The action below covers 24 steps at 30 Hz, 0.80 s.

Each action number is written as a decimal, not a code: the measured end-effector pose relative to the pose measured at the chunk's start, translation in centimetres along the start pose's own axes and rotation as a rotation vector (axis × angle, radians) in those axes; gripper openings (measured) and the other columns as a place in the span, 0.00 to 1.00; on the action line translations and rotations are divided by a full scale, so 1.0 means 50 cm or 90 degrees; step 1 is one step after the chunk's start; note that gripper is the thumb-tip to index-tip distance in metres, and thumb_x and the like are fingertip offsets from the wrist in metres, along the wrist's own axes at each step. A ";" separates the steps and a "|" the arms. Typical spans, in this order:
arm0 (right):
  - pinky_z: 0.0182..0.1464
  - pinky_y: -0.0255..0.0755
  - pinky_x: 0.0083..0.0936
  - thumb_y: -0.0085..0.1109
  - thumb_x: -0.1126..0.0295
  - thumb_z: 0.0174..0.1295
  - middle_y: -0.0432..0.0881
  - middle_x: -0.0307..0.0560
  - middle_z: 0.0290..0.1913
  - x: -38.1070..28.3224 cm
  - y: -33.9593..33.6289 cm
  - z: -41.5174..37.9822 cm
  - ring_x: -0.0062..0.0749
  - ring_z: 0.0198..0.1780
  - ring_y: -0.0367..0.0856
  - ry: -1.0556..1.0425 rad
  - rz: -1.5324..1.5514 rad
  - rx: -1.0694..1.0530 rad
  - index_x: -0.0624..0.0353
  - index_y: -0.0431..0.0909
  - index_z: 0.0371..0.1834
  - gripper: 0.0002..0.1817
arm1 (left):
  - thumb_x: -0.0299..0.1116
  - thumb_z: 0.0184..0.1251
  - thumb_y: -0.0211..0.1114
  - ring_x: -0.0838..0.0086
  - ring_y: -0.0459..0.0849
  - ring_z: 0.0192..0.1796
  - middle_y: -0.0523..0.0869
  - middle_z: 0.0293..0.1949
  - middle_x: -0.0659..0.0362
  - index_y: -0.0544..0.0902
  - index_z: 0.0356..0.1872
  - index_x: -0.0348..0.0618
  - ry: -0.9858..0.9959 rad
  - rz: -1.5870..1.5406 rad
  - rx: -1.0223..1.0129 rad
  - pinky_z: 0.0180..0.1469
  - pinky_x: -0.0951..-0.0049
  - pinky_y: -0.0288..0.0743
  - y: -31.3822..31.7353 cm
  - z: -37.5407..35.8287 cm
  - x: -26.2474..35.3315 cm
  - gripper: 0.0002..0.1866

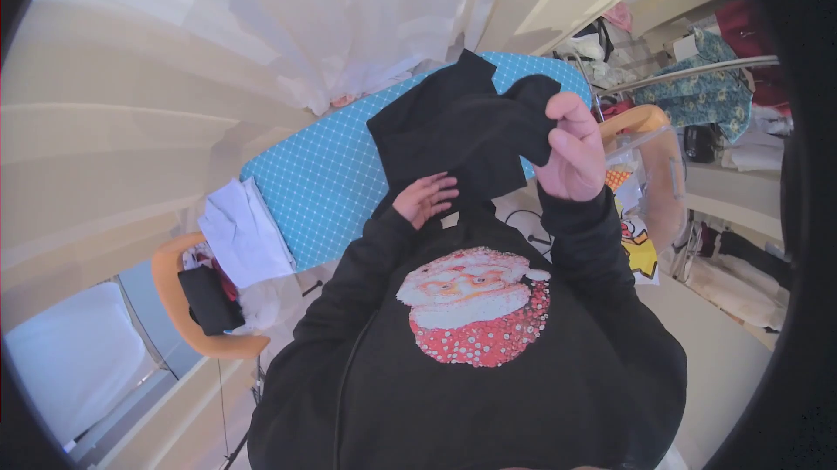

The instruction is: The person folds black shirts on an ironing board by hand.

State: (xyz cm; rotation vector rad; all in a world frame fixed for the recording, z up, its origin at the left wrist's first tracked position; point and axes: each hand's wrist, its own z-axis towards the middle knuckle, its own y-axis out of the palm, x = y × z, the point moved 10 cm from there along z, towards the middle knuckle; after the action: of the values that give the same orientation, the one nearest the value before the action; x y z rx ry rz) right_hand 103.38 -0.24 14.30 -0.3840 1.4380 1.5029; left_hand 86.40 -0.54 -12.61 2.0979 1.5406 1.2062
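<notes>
A black garment [445, 126] lies partly folded over the blue checked ironing board [309, 173]. At its near edge my left hand [425, 200] rests with fingers spread on the cloth, holding nothing. My right hand [575, 152] pinches the garment's right end between thumb and fingers and lifts that part above the board, so the cloth curves up there. The underside of the garment and the board beneath it are hidden.
Folded white cloth [247, 230] lies on the board's left end. Orange-armed chairs stand on both sides, the left chair [170, 296] with a black item [211, 298] on it. White curtains [349, 17] hang behind the board. Shelves with clothes [697, 91] are at right.
</notes>
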 end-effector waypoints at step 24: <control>0.44 0.72 0.25 0.45 0.83 0.37 0.74 0.53 0.43 0.249 -0.414 -0.414 0.38 0.45 0.73 0.454 -0.202 0.558 0.60 0.69 0.50 0.29 | 0.33 0.36 0.61 0.71 0.65 0.61 0.67 0.60 0.57 0.63 0.61 0.39 0.220 -0.067 0.255 0.65 0.70 0.52 -0.404 0.156 0.269 0.40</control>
State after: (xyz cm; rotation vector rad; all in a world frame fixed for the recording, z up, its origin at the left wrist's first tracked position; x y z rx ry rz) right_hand 106.00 -17.22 -12.47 -0.5789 2.2887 0.3693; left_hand 80.09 21.28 -24.20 2.0763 2.1750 1.3685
